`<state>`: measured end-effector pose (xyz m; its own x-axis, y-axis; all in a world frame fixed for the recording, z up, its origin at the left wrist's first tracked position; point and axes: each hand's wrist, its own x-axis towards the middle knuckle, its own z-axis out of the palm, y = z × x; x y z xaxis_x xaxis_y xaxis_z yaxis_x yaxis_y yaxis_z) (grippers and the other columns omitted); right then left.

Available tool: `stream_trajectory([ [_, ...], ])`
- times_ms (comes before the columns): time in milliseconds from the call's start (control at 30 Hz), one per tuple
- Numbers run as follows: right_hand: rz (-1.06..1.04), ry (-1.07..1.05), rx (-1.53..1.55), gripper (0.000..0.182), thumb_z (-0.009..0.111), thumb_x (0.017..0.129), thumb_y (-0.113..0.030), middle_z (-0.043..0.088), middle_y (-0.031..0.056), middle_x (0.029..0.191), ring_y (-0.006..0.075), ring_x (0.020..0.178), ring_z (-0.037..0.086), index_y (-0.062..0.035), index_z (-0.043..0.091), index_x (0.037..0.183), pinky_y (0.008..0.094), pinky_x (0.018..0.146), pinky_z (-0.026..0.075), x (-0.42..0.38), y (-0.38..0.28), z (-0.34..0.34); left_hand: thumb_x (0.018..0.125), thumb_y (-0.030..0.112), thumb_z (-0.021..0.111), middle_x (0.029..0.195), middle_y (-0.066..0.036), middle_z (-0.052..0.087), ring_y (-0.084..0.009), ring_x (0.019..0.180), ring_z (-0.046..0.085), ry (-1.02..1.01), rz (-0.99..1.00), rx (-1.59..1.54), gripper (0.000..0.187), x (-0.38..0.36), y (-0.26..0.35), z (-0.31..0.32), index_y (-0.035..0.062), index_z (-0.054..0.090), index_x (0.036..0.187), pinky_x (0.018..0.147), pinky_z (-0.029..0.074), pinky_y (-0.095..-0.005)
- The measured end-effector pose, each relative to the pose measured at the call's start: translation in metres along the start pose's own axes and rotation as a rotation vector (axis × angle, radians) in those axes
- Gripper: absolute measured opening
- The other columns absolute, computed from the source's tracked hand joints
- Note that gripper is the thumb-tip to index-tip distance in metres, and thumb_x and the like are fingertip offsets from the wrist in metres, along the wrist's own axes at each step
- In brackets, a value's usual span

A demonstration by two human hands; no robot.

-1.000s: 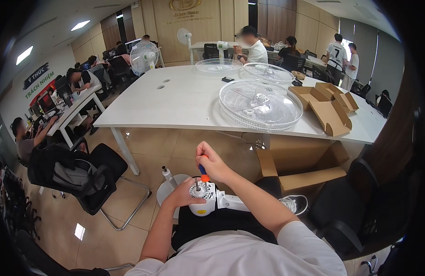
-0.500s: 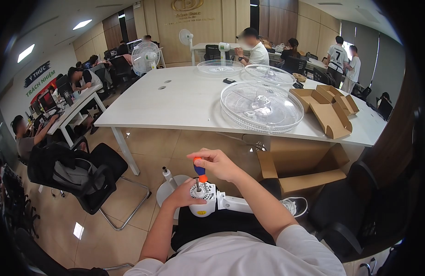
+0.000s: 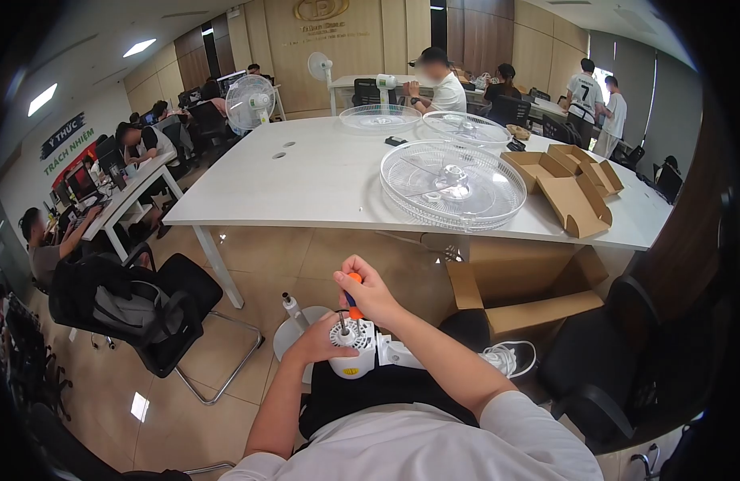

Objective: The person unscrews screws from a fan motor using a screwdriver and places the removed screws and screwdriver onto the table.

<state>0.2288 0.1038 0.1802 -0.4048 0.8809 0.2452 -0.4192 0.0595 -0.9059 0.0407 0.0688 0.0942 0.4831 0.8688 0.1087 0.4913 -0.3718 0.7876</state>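
On my lap rests a white fan motor head [image 3: 355, 351], its shaft pointing up. My left hand [image 3: 322, 341] clasps its left side. An orange-and-blue screwdriver [image 3: 351, 300] stands upright over the motor's front face, tip down, with my right hand [image 3: 368, 290] wrapped around its handle. A white cable coil [image 3: 507, 357] lies by my right thigh.
A white fan base with a pole [image 3: 294, 321] stands on the floor ahead. The white table [image 3: 306, 176] bears clear fan grilles [image 3: 452, 185] and open cardboard boxes [image 3: 573, 188]. A large cardboard box [image 3: 530, 293] sits under it. A black chair with a bag [image 3: 133, 309] stands left. People work at other desks.
My right hand has turned on the screwdriver handle, opening its fingers half a second ago and closing round it again now. The left hand and motor stay put.
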Motion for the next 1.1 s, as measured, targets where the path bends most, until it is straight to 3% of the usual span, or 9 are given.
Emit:
stream_trajectory([
  [167, -0.023, 0.05, 0.067, 0.021, 0.073, 0.101, -0.021, 0.056, -0.0032, 0.077, 0.0064, 0.064, 0.055, -0.0094, 0.058, 0.094, 0.0243, 0.059, 0.044, 0.002, 0.006, -0.012, 0.067, 0.038, 0.097, 0.122, -0.012, 0.062, -0.0275, 0.12, 0.06, -0.025, -0.069, 0.024, 0.086, -0.002, 0.01, -0.005, 0.006, 0.06, 0.137, 0.105, 0.047, -0.0388],
  [267, -0.09, 0.003, -0.102, 0.016, 0.071, 0.101, -0.015, 0.063, 0.0009, 0.09, 0.0106, 0.081, 0.061, -0.0046, 0.063, 0.092, 0.027, 0.074, 0.05, 0.006, 0.003, -0.021, 0.067, 0.037, 0.097, 0.123, -0.012, 0.061, -0.0274, 0.12, 0.06, -0.023, -0.058, 0.035, 0.085, 0.0, 0.007, -0.004, 0.0067, 0.06, 0.137, 0.105, 0.047, -0.0387],
  [367, -0.077, -0.017, -0.154, 0.019, 0.073, 0.1, -0.018, 0.067, 0.0018, 0.093, 0.0075, 0.085, 0.058, -0.0009, 0.075, 0.108, 0.0249, 0.077, 0.048, 0.003, -0.003, -0.026, 0.067, 0.034, 0.097, 0.123, -0.011, 0.061, -0.0273, 0.12, 0.06, 0.002, -0.013, 0.012, 0.083, 0.0, -0.005, 0.001, 0.0075, 0.06, 0.137, 0.105, 0.047, -0.0383],
  [500, 0.016, -0.053, -0.054, 0.023, 0.073, 0.101, -0.017, 0.071, 0.0056, 0.102, 0.0124, 0.091, 0.066, -0.0014, 0.071, 0.117, 0.0288, 0.083, 0.053, -0.004, -0.016, -0.023, 0.067, 0.036, 0.097, 0.128, -0.013, 0.061, -0.0293, 0.123, 0.06, -0.009, -0.031, -0.009, 0.089, 0.0, -0.002, 0.0, 0.0064, 0.058, 0.14, 0.107, 0.047, -0.0389],
  [600, 0.027, -0.053, -0.008, 0.023, 0.063, 0.106, -0.02, 0.072, 0.0084, 0.101, 0.016, 0.091, 0.069, -0.0022, 0.067, 0.12, 0.0315, 0.083, 0.055, -0.006, -0.018, -0.021, 0.066, 0.042, 0.097, 0.134, -0.016, 0.06, -0.0316, 0.128, 0.06, -0.03, -0.061, 0.009, 0.096, -0.001, 0.0, 0.0, 0.0058, 0.056, 0.145, 0.11, 0.047, -0.0403],
  [667, 0.045, -0.05, 0.057, 0.024, 0.057, 0.108, -0.022, 0.072, 0.0096, 0.1, 0.0168, 0.089, 0.068, -0.0027, 0.066, 0.118, 0.032, 0.082, 0.055, -0.007, -0.016, -0.023, 0.066, 0.032, 0.098, 0.127, -0.011, 0.062, -0.0267, 0.122, 0.06, 0.007, -0.059, 0.021, 0.089, -0.001, -0.003, 0.002, 0.0079, 0.057, 0.143, 0.105, 0.047, -0.0378],
  [800, 0.0, -0.046, 0.106, 0.032, 0.042, 0.11, -0.026, 0.067, 0.0125, 0.094, 0.0205, 0.083, 0.064, -0.0015, 0.062, 0.108, 0.0353, 0.079, 0.054, -0.004, -0.009, -0.026, 0.066, 0.032, 0.098, 0.129, -0.011, 0.061, -0.0271, 0.124, 0.06, -0.012, -0.071, 0.024, 0.091, -0.001, 0.006, -0.001, 0.0074, 0.057, 0.144, 0.107, 0.046, -0.0378],
  [933, 0.005, -0.047, 0.166, 0.032, 0.042, 0.111, -0.029, 0.063, 0.0093, 0.088, 0.0179, 0.076, 0.06, -0.0038, 0.059, 0.102, 0.0326, 0.073, 0.051, -0.001, 0.002, -0.026, 0.067, 0.032, 0.098, 0.131, -0.011, 0.061, -0.0275, 0.126, 0.059, 0.009, -0.055, -0.023, 0.09, -0.002, 0.006, 0.0, 0.0077, 0.057, 0.143, 0.108, 0.046, -0.0383],
  [1100, -0.1, 0.027, -0.064, 0.026, 0.055, 0.11, -0.028, 0.057, 0.0046, 0.077, 0.0131, 0.064, 0.056, -0.0071, 0.055, 0.095, 0.0278, 0.062, 0.048, -0.002, 0.001, -0.016, 0.069, 0.037, 0.096, 0.132, -0.012, 0.061, -0.0297, 0.125, 0.061, 0.0, -0.018, -0.026, 0.085, -0.003, 0.01, -0.002, 0.0123, 0.058, 0.141, 0.108, 0.048, -0.0397],
])
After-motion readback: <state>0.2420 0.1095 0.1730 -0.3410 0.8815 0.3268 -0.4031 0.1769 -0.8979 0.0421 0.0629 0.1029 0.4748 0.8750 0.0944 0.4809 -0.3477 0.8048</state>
